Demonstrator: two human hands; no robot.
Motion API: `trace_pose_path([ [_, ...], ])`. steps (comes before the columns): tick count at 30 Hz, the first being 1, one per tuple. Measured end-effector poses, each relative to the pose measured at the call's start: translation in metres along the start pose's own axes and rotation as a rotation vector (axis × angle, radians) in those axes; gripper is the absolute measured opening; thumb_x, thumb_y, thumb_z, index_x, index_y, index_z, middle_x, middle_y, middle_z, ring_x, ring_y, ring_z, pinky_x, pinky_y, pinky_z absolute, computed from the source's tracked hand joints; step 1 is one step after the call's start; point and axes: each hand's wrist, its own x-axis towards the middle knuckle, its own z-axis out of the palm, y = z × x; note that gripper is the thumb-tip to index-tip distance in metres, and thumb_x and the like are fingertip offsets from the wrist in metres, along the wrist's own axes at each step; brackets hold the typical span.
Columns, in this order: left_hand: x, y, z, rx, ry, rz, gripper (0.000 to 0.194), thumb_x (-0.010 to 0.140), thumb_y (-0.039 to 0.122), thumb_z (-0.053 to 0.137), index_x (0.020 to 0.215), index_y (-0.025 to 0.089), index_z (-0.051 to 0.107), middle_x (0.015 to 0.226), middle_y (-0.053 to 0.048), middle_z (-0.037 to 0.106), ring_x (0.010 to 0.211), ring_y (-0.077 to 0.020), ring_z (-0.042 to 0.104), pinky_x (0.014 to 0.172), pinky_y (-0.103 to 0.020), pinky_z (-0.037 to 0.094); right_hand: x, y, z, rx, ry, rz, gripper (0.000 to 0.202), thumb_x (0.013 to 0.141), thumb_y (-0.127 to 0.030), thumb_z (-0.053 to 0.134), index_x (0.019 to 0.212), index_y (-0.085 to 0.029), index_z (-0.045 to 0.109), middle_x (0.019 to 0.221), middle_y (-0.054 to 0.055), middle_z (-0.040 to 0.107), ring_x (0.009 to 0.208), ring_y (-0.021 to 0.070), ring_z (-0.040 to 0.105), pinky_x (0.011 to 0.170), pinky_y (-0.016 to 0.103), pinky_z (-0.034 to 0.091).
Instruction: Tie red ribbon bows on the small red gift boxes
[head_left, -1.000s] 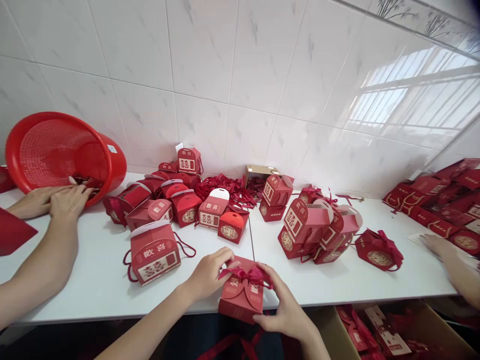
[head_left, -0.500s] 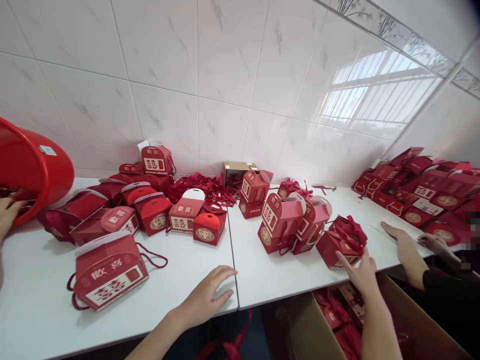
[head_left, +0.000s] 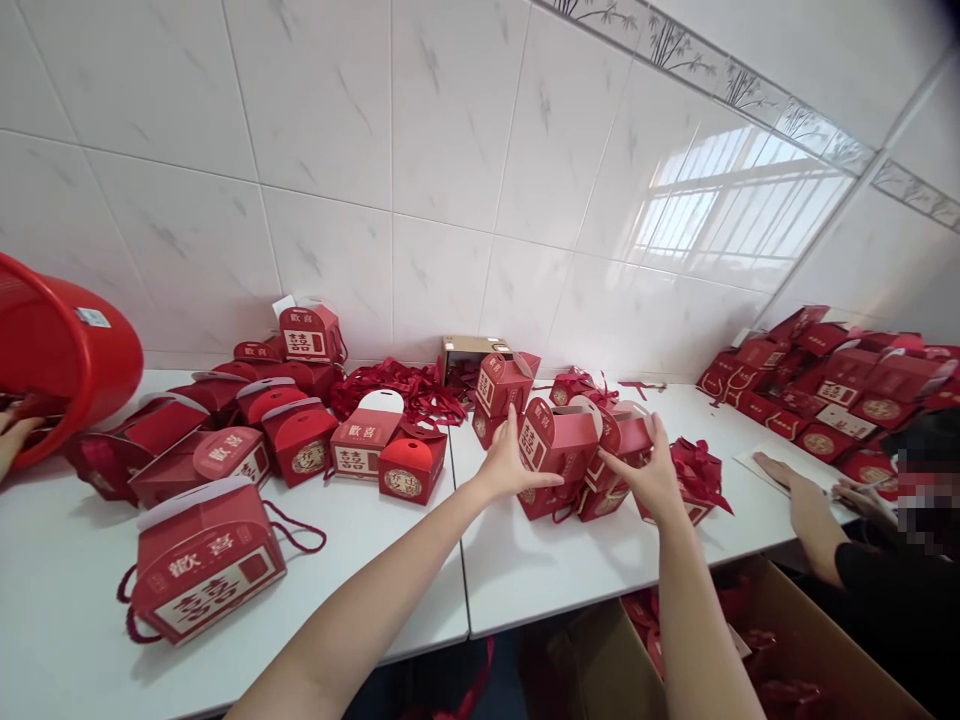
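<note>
Two red gift boxes with round-topped handles stand side by side on the white table, the left box (head_left: 559, 455) partly in front of the right box (head_left: 626, 435). At the left side of this pair is my left hand (head_left: 511, 465), fingers up and thumb stretched along the box front. My right hand (head_left: 651, 468) is at the right box, thumb and fingers spread. Whether either palm presses on the cardboard I cannot tell. A ribbon-tied box (head_left: 691, 478) sits just right of my right hand. Behind my left fingers stands another stacked box (head_left: 501, 385).
Many red boxes (head_left: 304, 440) fill the left table, before a ribbon heap (head_left: 401, 390). An open carton (head_left: 600, 645) stands below the front edge. At right, another person's hand (head_left: 776, 470) lies on paper beside piled boxes (head_left: 840, 385). A hand reaches into a red bucket (head_left: 105, 350).
My left hand has moved right and forward to the box pair. My right hand has left the ribbon-tied box and moved left to the pair. The view has shifted slightly.
</note>
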Motion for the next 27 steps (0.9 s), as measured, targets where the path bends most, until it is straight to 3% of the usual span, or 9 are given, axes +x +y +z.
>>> trace_pose_path([
  [4,-0.013,0.016,0.004,-0.057,0.079,0.058,0.134,0.051,0.040,0.085,0.147,0.013,-0.004,0.146,-0.025,0.026,0.137,-0.0360,0.026,0.110,-0.051,0.026,-0.016,-0.029,-0.017,0.033,0.011,-0.003,0.108,0.060,-0.048,0.076,0.146,-0.016,0.020,0.148,0.018,0.030,0.132,0.0334,0.034,0.106,0.048,0.034],
  [8,-0.097,0.036,-0.030,-0.056,0.149,0.170,0.122,0.060,0.041,0.080,0.147,0.025,-0.003,0.144,-0.017,0.035,0.132,-0.0331,0.036,0.107,-0.048,0.035,-0.058,-0.062,-0.060,0.150,-0.096,-0.023,0.104,0.059,-0.042,0.078,0.146,-0.029,0.021,0.147,0.012,0.033,0.122,0.0345,0.048,0.095,0.049,0.047],
  [11,-0.167,0.033,-0.070,0.050,0.138,0.068,0.116,0.062,0.039,0.080,0.147,0.030,0.002,0.148,-0.014,0.030,0.131,-0.0360,0.037,0.102,-0.047,0.042,-0.095,-0.072,-0.078,0.199,-0.248,-0.072,0.098,0.060,-0.035,0.078,0.144,-0.032,0.028,0.147,0.010,0.035,0.126,0.0363,0.045,0.094,0.048,0.049],
  [14,-0.204,0.009,-0.106,0.154,0.170,-0.124,0.111,0.064,0.040,0.078,0.146,0.032,0.004,0.144,-0.015,0.037,0.127,-0.0366,0.044,0.098,-0.049,0.046,-0.118,-0.078,-0.053,0.188,-0.452,-0.136,0.089,0.064,-0.033,0.076,0.141,-0.035,0.033,0.145,0.008,0.039,0.127,0.0352,0.043,0.097,0.049,0.046],
  [17,-0.206,-0.023,-0.127,0.235,0.349,-0.289,0.104,0.069,0.043,0.072,0.146,0.030,0.002,0.142,-0.016,0.038,0.128,-0.0346,0.043,0.100,-0.052,0.043,-0.128,-0.092,0.009,0.222,-0.579,-0.121,0.086,0.071,-0.035,0.070,0.144,-0.032,0.024,0.146,0.009,0.035,0.132,0.0314,0.036,0.103,0.050,0.039],
  [20,-0.198,-0.040,-0.129,0.441,0.543,-0.256,0.105,0.071,0.043,0.071,0.146,0.025,-0.001,0.146,-0.019,0.027,0.137,-0.0373,0.027,0.105,-0.056,0.034,-0.138,-0.110,0.063,0.195,-0.389,-0.041,0.091,0.071,-0.040,0.071,0.145,-0.024,0.020,0.148,0.015,0.023,0.138,0.0338,0.023,0.105,0.054,0.032],
  [23,-0.213,-0.037,-0.111,0.635,0.687,0.017,0.077,0.077,0.030,0.067,0.140,0.022,0.023,0.138,-0.018,0.034,0.133,-0.0342,0.032,0.105,-0.052,0.035,-0.161,-0.122,0.073,0.265,-0.270,-0.069,0.075,0.075,-0.036,0.069,0.139,-0.020,0.034,0.143,0.017,0.032,0.133,0.0329,0.032,0.102,0.051,0.037],
  [25,-0.237,-0.034,-0.093,0.660,0.591,0.185,0.046,0.081,0.018,0.061,0.122,0.023,0.043,0.114,-0.011,0.053,0.113,-0.0259,0.052,0.096,-0.042,0.045,-0.185,-0.124,0.064,0.415,-0.377,-0.123,0.042,0.080,-0.027,0.062,0.121,-0.022,0.053,0.116,0.012,0.058,0.107,0.0252,0.056,0.087,0.038,0.049],
  [27,-0.265,-0.038,-0.076,0.640,0.250,0.155,0.023,0.083,0.014,0.055,0.103,0.024,0.053,0.093,-0.005,0.059,0.089,-0.0190,0.060,0.080,-0.031,0.051,-0.214,-0.121,0.056,0.525,-0.654,-0.142,0.019,0.080,-0.022,0.061,0.098,-0.022,0.066,0.083,0.005,0.066,0.073,0.0171,0.062,0.067,0.026,0.051],
])
